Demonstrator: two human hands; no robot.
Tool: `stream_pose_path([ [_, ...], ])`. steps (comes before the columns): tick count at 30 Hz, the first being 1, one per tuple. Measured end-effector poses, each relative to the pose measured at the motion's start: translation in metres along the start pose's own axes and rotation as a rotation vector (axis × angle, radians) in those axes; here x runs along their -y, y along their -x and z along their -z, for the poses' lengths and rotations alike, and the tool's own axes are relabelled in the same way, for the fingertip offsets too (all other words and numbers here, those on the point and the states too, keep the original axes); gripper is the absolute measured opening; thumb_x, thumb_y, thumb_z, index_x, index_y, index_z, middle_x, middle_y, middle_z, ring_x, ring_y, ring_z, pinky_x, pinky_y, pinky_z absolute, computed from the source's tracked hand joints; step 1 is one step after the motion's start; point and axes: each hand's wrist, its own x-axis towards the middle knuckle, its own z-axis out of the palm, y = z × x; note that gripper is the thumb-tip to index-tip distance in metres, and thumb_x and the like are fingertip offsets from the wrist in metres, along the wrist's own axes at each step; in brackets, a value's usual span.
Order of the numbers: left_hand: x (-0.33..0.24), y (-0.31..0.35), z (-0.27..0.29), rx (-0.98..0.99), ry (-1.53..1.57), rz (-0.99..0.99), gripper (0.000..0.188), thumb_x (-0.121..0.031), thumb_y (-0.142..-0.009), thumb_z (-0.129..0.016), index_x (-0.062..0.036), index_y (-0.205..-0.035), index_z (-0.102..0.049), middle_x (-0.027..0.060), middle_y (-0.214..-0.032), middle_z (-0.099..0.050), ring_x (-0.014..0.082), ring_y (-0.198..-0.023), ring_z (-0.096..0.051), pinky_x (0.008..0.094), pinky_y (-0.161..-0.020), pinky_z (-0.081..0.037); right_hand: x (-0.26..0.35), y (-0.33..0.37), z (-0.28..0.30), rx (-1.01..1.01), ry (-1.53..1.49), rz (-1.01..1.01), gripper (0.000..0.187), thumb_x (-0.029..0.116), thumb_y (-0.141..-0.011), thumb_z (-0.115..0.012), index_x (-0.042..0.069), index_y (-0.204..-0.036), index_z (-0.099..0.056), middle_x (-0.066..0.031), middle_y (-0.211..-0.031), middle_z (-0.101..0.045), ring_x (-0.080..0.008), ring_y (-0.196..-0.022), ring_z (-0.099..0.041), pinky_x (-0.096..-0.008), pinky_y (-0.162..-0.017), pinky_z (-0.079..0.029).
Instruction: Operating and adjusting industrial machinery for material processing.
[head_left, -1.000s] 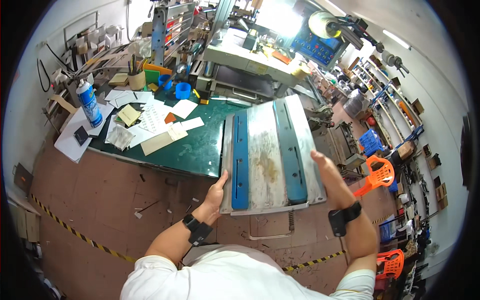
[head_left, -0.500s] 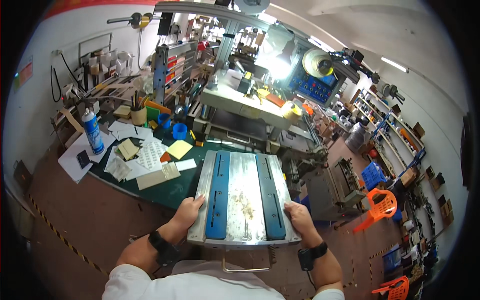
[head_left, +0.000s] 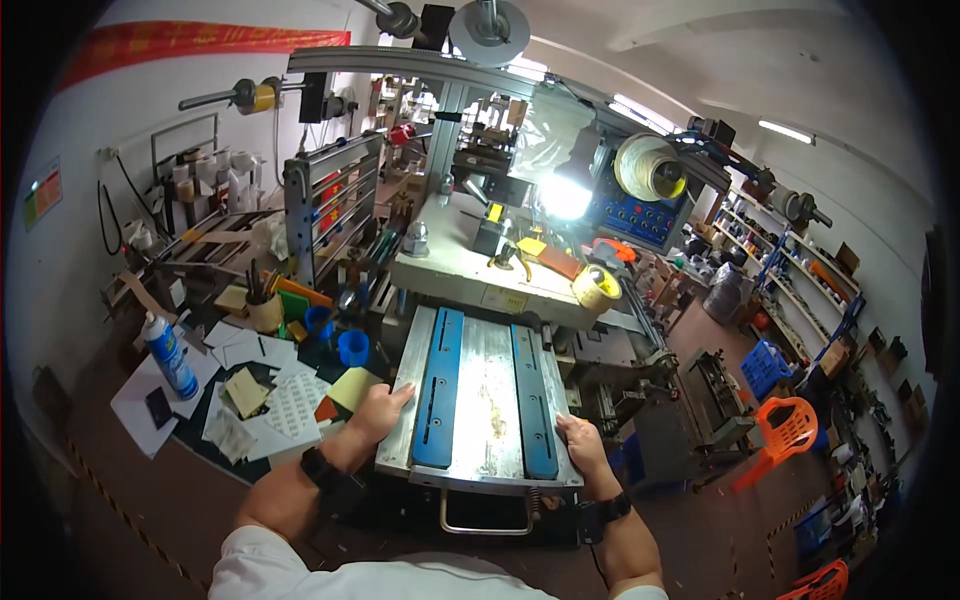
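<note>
A flat metal plate (head_left: 488,390) lies level in front of me, its bare surface worn and stained in the middle. Along it run two slotted blue strips, a left strip (head_left: 436,395) and a right strip (head_left: 534,405), fixed with screws. My left hand (head_left: 380,412) grips the plate's left edge, thumb on top. On the opposite edge, my right hand (head_left: 581,445) is closed the same way. Fingers under the plate are hidden. Below its near edge a bent metal handle (head_left: 486,531) sticks out toward me. The far end reaches to the machine's pale bed (head_left: 480,285).
Ahead stands the machine with a bright lamp (head_left: 566,197), a tape roll (head_left: 597,287) and a blue control panel (head_left: 637,212). Left, a green-topped table carries papers (head_left: 295,400), blue cups (head_left: 352,348) and a spray can (head_left: 172,358). An orange chair (head_left: 782,435) stands at right.
I have come closer to the machine with the plate between my hands. Its far end now sits at the machine's bed, and both hands keep hold of the side edges.
</note>
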Motion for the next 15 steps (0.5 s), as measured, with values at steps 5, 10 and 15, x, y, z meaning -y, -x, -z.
stream_pose_path([
  [5, -0.016, -0.018, 0.000, 0.016, 0.048, -0.012, 0.050, -0.034, -0.099, -0.058, 0.0155, -0.106, -0.061, 0.0163, -0.094, -0.070, 0.0188, -0.079, -0.067, 0.0304, -0.074, -0.053, 0.008, -0.017, -0.006, -0.034, 0.033, -0.010, 0.030, 0.024, -0.103, -0.058, -0.004, -0.101, -0.067, 0.0018, -0.092, -0.066, -0.0051, -0.082, -0.057, -0.0215, -0.076, -0.046],
  [10, -0.010, -0.046, -0.001, 0.019, 0.089, 0.010, 0.042, -0.031, -0.099, -0.059, 0.0094, -0.108, -0.064, 0.0125, -0.093, -0.070, 0.0162, -0.080, -0.066, 0.0302, -0.073, -0.053, 0.008, -0.045, -0.008, -0.076, 0.140, 0.009, 0.031, 0.027, -0.102, -0.059, -0.003, -0.100, -0.067, 0.0019, -0.091, -0.066, -0.0048, -0.081, -0.056, -0.0221, -0.076, -0.046],
  [15, 0.011, -0.080, 0.007, 0.037, 0.096, 0.036, 0.041, -0.032, -0.098, -0.060, 0.0081, -0.108, -0.064, 0.0113, -0.095, -0.070, 0.0170, -0.083, -0.066, 0.0309, -0.076, -0.053, 0.006, -0.067, -0.019, -0.134, 0.094, -0.089, 0.039, 0.033, -0.104, -0.052, -0.003, -0.096, -0.067, 0.0008, -0.085, -0.065, -0.0075, -0.079, -0.058, -0.0228, -0.074, -0.047],
])
